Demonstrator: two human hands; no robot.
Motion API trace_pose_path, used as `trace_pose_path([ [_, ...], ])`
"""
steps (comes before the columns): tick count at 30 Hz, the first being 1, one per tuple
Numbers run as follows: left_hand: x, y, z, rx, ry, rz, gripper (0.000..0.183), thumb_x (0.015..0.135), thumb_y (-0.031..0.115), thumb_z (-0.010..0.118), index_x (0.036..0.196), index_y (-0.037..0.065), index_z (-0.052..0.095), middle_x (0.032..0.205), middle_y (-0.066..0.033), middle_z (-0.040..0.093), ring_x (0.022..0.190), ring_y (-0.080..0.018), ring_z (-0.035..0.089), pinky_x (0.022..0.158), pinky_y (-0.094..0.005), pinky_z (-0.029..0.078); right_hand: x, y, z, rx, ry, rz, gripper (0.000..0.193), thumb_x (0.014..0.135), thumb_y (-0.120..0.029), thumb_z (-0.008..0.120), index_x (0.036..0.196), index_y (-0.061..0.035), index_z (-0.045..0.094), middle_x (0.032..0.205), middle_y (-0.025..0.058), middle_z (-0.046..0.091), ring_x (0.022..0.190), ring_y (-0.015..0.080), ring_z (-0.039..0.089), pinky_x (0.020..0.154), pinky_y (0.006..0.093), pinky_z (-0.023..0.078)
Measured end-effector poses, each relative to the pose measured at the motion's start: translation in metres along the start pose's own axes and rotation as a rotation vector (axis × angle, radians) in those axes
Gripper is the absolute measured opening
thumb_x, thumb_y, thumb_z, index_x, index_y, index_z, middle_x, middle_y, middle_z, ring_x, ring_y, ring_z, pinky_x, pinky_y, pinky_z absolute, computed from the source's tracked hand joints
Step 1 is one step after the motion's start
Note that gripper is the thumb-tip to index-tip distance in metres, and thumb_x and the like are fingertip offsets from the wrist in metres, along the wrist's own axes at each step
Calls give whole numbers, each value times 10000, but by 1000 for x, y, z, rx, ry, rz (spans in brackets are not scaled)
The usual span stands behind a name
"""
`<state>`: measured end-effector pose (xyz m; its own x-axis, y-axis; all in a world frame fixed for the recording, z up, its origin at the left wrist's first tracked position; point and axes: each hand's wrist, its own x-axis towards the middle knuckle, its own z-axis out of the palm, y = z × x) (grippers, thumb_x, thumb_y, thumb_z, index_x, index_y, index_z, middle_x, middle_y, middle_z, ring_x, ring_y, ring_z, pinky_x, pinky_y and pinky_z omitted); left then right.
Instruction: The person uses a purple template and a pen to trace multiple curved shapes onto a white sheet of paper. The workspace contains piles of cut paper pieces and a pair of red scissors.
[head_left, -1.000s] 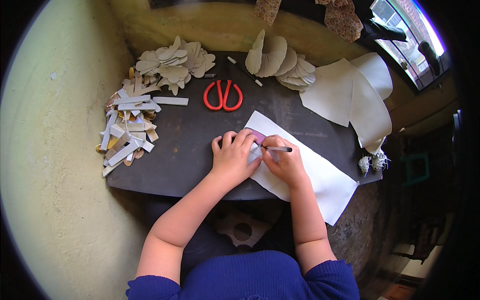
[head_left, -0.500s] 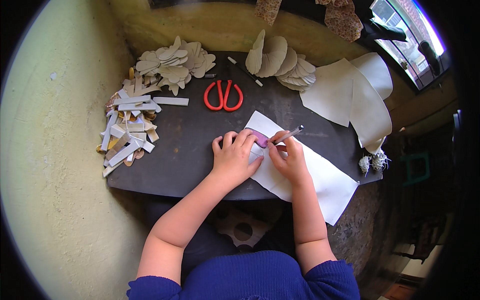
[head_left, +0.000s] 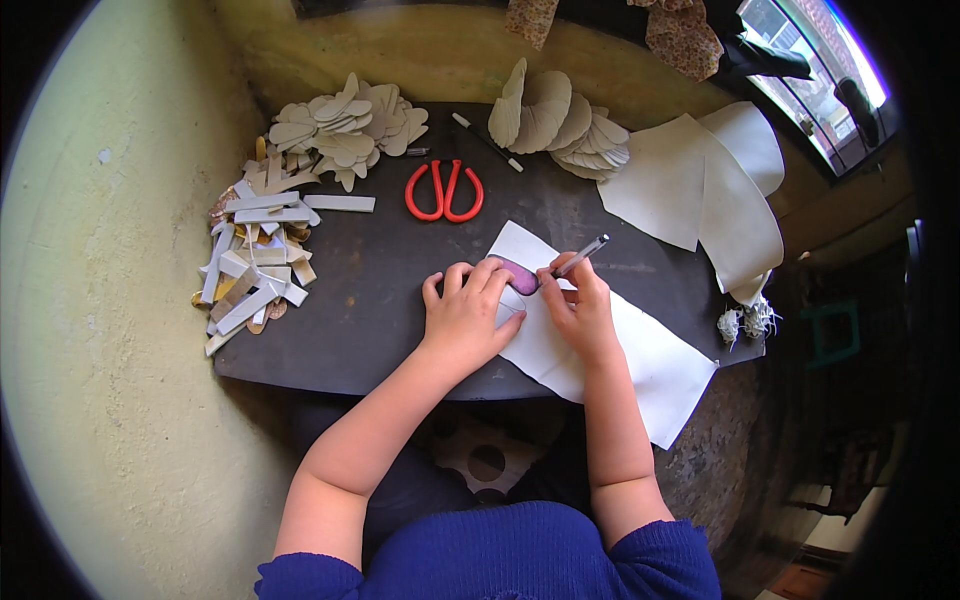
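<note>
A white sheet of leather-like material (head_left: pixel 640 352) lies slantwise on the dark table, its near corner hanging past the edge. On its upper part rests a small purple template with a rounded end (head_left: pixel 519 277). My left hand (head_left: pixel 467 312) presses down on the template and sheet with fingers spread; the template's left end is hidden under the fingertips. A curved pencil-thin line (head_left: pixel 513 301) shows on the sheet near the left thumb. Pinched in my right hand (head_left: pixel 583 318) is a pen (head_left: pixel 582 256), its lower end at the template's right edge.
Red-handled scissors (head_left: pixel 444 192) lie beyond my hands. Cut strips (head_left: pixel 262 255) and rounded pale pieces (head_left: pixel 345 125) are heaped at left. More rounded pieces (head_left: pixel 560 120), a marker (head_left: pixel 488 142), large pale sheets (head_left: pixel 690 180) and white thread bundles (head_left: pixel 745 322) lie far and right.
The pen has shifted slightly along the template's edge and stands more upright, with more of the template showing. My left hand stays nearly in place.
</note>
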<state>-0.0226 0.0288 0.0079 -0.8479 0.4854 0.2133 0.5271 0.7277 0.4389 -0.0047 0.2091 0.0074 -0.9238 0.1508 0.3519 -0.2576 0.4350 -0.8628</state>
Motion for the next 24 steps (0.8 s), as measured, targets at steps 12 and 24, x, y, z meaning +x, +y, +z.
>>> trace_pose_path([
  [12,0,1,-2,1,-4,-4,480,797,375,720,1205,164,580,1336,-7,518,1208,-268,442,1021,-490,290,2,0,0,17,26,13,149,875,25,663,1004,29,588,931,108,662,898,174,686,648,282,598],
  [24,3,-3,-2,-20,10,12,485,777,365,741,1196,188,574,1310,5,522,1181,-264,451,984,-486,304,-2,-11,4,-147,-133,-272,113,831,22,677,931,7,628,956,94,693,743,259,686,641,309,555],
])
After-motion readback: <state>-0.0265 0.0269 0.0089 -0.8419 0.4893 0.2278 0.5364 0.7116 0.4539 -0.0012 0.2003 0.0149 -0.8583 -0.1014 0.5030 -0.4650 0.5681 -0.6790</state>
